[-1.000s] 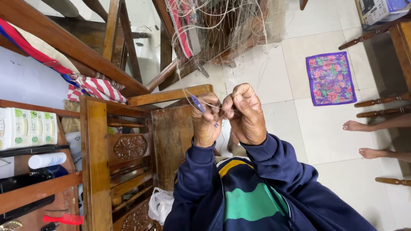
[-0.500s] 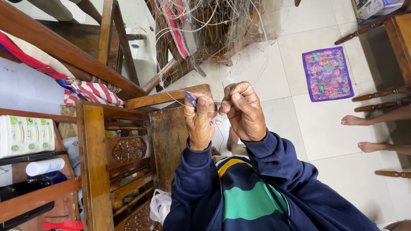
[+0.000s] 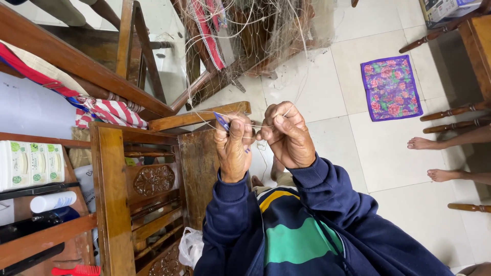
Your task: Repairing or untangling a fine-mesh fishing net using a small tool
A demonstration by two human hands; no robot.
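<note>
While both hands are raised close together in front of the chest, the left hand (image 3: 232,151) is curled nearly shut around a small blue netting needle (image 3: 222,121), its tip poking up past the thumb. The right hand (image 3: 287,137) is closed too, fingertips pinching a thin pale line (image 3: 255,125) that runs taut across the short gap between the two fists. From there more strands climb to a loose fishing net (image 3: 255,30) draped over the dark wooden furniture above.

As I judge it, the chief risk is the line itself: it is fine and under tension, so a slack pinch on the right could let it slip and spoil whatever knot is forming, while too hard a pull might snap it or cut into a finger. The hanging strands lie near each other, so the needle could easily catch a wrong one and tangle the mesh.

No worktop is used; the work is held in the air over a carved wooden chair (image 3: 153,174). A red and white striped cloth (image 3: 110,113) lies bunched on the frame beside it, and a shelf at the left holds green and white packets (image 3: 31,163) and a white tube (image 3: 52,201). The floor (image 3: 317,92) is pale tile, with a purple flowered mat (image 3: 391,88) lying on it, and another person's bare feet (image 3: 434,158) rest at the right near turned chair legs
</note>
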